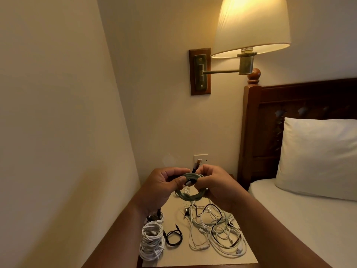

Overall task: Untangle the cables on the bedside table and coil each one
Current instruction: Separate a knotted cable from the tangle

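The left hand [164,182] and right hand [214,184] hold the grey-green braided cable coil [190,196] at lower centre, above the counter, with fingers [180,179] clamped on its loops. The free plug end should be tucked through under light tension.

On the pale-topped wooden counter [179,256], from lower left:
- coiled white cables [151,240]
- a small black cable loop [173,237]
- a white-and-black cable tangle [214,229]

A lit cream-shaded wall lamp [251,26] is seen upper right.
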